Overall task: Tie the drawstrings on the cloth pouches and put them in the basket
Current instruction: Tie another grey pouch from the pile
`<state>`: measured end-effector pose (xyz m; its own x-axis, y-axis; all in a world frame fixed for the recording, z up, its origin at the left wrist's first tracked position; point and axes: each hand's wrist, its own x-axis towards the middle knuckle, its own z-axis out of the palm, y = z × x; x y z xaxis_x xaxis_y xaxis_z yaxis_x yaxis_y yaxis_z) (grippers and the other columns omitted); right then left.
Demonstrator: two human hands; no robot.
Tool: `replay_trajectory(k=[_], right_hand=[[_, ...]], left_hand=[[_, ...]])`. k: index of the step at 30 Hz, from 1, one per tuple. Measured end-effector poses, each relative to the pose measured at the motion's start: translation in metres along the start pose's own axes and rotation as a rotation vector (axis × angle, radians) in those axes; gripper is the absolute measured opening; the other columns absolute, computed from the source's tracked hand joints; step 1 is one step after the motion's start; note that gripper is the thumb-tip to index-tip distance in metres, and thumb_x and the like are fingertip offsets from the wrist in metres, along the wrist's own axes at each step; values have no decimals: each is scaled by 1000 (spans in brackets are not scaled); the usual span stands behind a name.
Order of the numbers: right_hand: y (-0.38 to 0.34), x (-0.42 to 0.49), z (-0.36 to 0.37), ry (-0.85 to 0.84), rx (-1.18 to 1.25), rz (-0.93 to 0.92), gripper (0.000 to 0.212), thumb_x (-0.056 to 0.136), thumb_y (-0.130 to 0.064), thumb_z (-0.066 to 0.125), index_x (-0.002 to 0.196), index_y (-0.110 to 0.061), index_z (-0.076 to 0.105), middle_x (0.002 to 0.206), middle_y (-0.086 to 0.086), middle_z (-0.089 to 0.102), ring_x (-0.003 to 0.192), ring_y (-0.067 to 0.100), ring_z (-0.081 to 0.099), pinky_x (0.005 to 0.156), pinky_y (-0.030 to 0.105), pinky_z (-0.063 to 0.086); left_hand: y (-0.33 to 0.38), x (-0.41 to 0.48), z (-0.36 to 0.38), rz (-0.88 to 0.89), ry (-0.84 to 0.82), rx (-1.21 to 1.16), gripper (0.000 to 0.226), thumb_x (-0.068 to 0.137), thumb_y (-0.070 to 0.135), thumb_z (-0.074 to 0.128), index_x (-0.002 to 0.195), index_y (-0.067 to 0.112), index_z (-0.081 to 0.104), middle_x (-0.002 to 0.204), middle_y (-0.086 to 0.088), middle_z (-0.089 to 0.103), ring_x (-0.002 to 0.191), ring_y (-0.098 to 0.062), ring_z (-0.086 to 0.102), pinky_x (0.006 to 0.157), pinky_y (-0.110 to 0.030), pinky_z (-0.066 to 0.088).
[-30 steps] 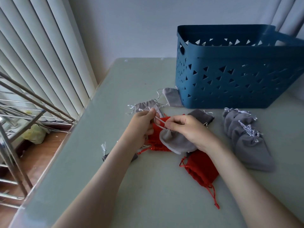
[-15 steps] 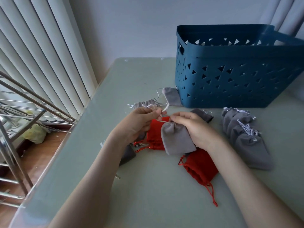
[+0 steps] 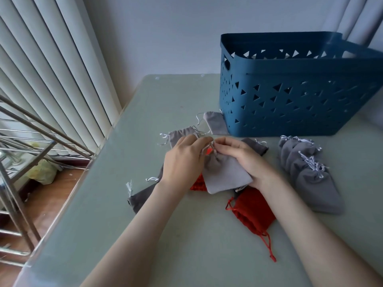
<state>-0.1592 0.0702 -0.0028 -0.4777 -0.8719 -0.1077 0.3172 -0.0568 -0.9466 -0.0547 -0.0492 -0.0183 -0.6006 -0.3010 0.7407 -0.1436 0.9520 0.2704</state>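
Nearest, a red cloth pouch (image 3: 253,214) with a loose red cord lies flat on the pale green tabletop (image 3: 176,235), just beside the right forearm. Beyond it, both hands meet over a light grey cloth pouch (image 3: 226,177). The left hand (image 3: 182,160) and the right hand (image 3: 240,158) each have thumb and forefinger closed narrowly on the white drawstring (image 3: 209,147) at the pouch's gathered neck, their fingertips nearly touching. The neck sits right at the pinch. From there the pouch body spreads toward the viewer between the two wrists, its right edge along the right palm.

A second red pouch (image 3: 198,184) peeks out from beneath it, beside the left wrist. A dark grey velvet pouch (image 3: 141,198) lies partly under the left forearm.

To the right, apart from the hands, a row of overlapping grey pouches with knotted necks (image 3: 310,179) lies on the table.

Farther on, a charcoal pouch (image 3: 258,146) shows behind the right hand, and a mid-grey pouch (image 3: 179,136) lies just past the left knuckles. A pale grey pouch (image 3: 215,124) touches the near corner of the blue plastic basket with triangular cut-outs (image 3: 290,96). What the basket holds cannot be seen.

White vertical blinds (image 3: 51,59) and a metal rack (image 3: 20,162) stand at the left.
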Motion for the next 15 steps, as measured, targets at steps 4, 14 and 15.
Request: replay_trajectory(k=[4,14,15], right_hand=[[2,2,-1,-30,54,33,44,88,-23,55,123,3,56,108,20,64,95,26,64,86,32,51],[3,0,-6,-131,79,43,28,85,-17,53,103,1,65,94,12,70,86,17,68,79,24,55],[3,0,-5,-131,78,29,28,84,-16,53,103,1,64,93,12,70,85,17,68,79,24,55]], left_hand=[[2,0,0,3,-15,-64,32,83,28,44,95,20,73,69,0,65,52,-26,61,36,-31,47],[2,-1,-2,108,42,-68,26,81,19,48,101,26,64,69,0,56,60,-19,56,35,-26,43],[1,-1,-2,104,35,-78,26,82,20,47,102,27,62,70,0,56,61,-19,55,36,-26,43]])
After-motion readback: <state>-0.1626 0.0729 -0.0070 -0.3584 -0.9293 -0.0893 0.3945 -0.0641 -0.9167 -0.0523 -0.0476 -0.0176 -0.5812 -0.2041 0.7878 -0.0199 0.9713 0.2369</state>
